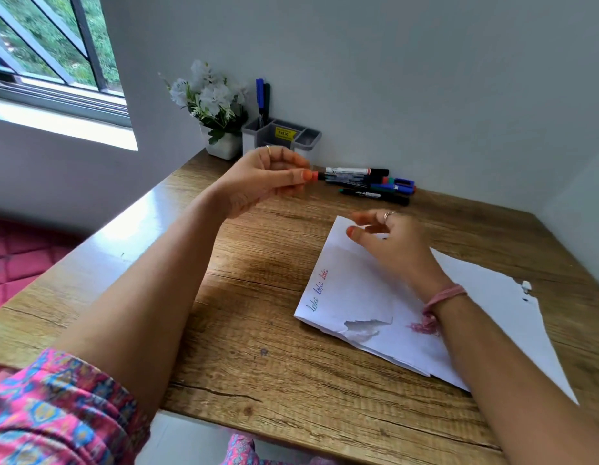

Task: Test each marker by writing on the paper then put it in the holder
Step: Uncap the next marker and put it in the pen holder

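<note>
A: What's standing at the far left of the desk [224, 313]?

B: A pot of white flowers [209, 105], then the holder [281, 135] against the wall, with two markers [263, 95] already upright in it — tested ones, I'd judge.

A: And the left hand [264, 179]?

B: Raised just before the holder, its fingers [301, 175] pinching the end of a marker [320, 176] that points right. It looks held level to be uncapped or passed across.

A: The rest?

B: A pile of markers [375, 186] lies just beyond its tip, waiting. Further right the right hand [392, 243] hovers over the paper [358, 297], fingers loosely apart and holding nothing — near the marker, not touching it. Three scribbles [318, 290] sit on the paper's left edge.
</note>
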